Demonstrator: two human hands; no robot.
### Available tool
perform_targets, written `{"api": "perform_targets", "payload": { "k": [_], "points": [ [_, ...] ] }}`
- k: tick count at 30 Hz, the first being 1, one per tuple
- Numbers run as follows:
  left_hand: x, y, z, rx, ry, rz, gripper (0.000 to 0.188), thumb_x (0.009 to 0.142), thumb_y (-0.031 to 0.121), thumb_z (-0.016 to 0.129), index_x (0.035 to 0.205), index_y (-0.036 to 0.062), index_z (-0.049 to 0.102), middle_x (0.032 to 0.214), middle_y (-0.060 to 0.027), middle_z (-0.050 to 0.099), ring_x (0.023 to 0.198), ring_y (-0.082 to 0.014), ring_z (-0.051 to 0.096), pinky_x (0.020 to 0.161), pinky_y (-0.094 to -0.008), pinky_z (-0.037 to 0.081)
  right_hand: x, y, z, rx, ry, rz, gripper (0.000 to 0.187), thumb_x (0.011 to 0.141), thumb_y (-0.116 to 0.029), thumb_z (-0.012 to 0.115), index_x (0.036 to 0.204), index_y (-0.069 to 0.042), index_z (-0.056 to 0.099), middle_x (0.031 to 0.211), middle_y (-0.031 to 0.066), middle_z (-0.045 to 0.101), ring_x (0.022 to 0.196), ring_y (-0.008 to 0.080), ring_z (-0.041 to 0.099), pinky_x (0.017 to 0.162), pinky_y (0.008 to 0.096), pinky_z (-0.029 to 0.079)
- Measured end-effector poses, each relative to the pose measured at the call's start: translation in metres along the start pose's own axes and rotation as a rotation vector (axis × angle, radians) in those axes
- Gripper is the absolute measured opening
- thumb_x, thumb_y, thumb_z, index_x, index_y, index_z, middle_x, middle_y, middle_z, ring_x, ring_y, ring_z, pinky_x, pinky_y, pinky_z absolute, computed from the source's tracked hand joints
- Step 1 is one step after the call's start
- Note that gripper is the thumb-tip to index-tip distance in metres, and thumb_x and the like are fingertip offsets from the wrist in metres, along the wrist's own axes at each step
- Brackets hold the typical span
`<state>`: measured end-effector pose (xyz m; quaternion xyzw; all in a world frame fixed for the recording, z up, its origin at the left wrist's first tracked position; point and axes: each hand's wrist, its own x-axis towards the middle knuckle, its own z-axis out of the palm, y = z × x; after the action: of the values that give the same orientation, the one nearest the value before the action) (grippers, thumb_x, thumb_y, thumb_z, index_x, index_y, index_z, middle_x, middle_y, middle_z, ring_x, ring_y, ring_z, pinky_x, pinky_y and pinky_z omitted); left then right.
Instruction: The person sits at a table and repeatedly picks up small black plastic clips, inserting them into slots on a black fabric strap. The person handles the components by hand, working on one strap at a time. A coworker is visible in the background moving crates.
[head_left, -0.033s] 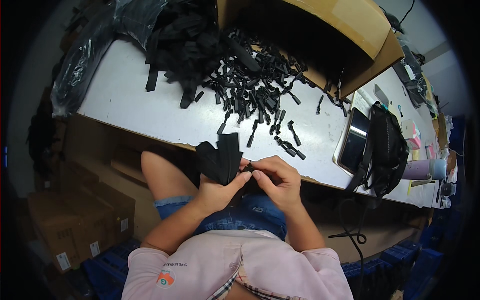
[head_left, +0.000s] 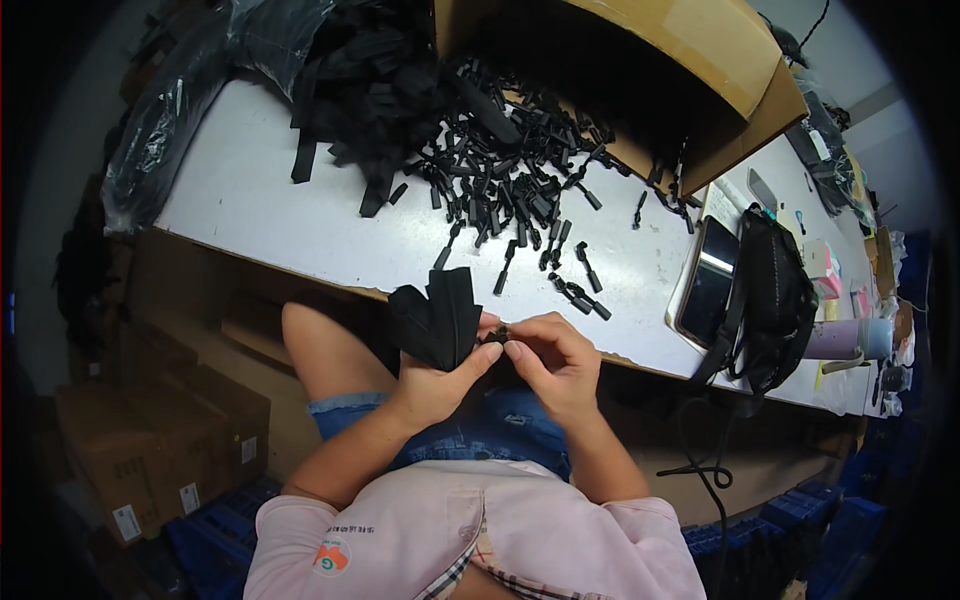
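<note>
A white table (head_left: 300, 225) carries a scatter of small black strap pieces (head_left: 510, 190) at its middle, a heap of black webbing (head_left: 360, 90) and a dark plastic bag (head_left: 170, 120) toward ten o'clock, an open cardboard box (head_left: 720, 70) at one o'clock, and a phone (head_left: 708, 285) beside a black bag (head_left: 775, 300) at three o'clock.

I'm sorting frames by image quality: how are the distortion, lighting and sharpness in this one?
Head view: strong fisheye, the white table edge bows and the corners go black; bright even light on the tabletop, dim below it; hands sharp, left hand holding black straps, right hand beside it.
</note>
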<state>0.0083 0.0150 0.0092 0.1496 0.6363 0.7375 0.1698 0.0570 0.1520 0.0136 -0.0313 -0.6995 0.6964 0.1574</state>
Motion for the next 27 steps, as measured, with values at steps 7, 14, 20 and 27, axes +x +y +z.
{"api": "perform_targets", "payload": {
  "k": [7, 14, 20, 27],
  "points": [
    [-0.001, 0.000, 0.006, -0.048, 0.031, 0.185, 0.015, 0.078, 0.001, 0.056, 0.093, -0.0012, 0.053, 0.087, -0.0063, 0.056, 0.078, -0.0109, 0.053, 0.070, -0.0221, 0.044, -0.011, 0.004, 0.015, 0.059, 0.155, -0.047, 0.012, 0.074, 0.005, 0.059, 0.084, 0.003, 0.054, 0.079, 0.0064, 0.052, 0.065, 0.0086, 0.053, 0.058, 0.0181, 0.045],
    [-0.002, 0.010, 0.007, -0.265, -0.020, 0.019, 0.016, 0.078, 0.001, 0.055, 0.094, -0.0021, 0.052, 0.086, -0.0068, 0.056, 0.077, -0.0101, 0.053, 0.068, -0.0217, 0.044, -0.006, 0.005, 0.010, 0.359, 0.049, 0.146, 0.006, 0.076, 0.000, 0.057, 0.079, 0.001, 0.053, 0.073, 0.0044, 0.050, 0.053, 0.0058, 0.045, 0.045, 0.0176, 0.037],
    [0.002, 0.015, 0.001, -0.270, -0.094, -0.151, 0.016, 0.075, 0.007, 0.059, 0.090, 0.0010, 0.054, 0.080, -0.0025, 0.053, 0.062, -0.0051, 0.047, 0.055, -0.0173, 0.037, -0.002, 0.003, -0.002, 0.698, -0.088, 0.481, 0.008, 0.077, -0.004, 0.057, 0.075, -0.001, 0.050, 0.064, 0.0016, 0.047, 0.046, 0.0046, 0.039, 0.040, 0.0172, 0.030],
    [-0.001, 0.011, 0.000, -0.198, -0.116, -0.135, 0.018, 0.078, 0.004, 0.056, 0.095, -0.0009, 0.055, 0.083, -0.0034, 0.056, 0.065, -0.0045, 0.049, 0.054, -0.0168, 0.040, -0.003, 0.005, 0.000, 0.504, -0.016, 0.310, 0.006, 0.076, -0.001, 0.056, 0.076, -0.001, 0.051, 0.067, 0.0013, 0.048, 0.047, 0.0043, 0.039, 0.041, 0.0177, 0.031]
  ]
}}
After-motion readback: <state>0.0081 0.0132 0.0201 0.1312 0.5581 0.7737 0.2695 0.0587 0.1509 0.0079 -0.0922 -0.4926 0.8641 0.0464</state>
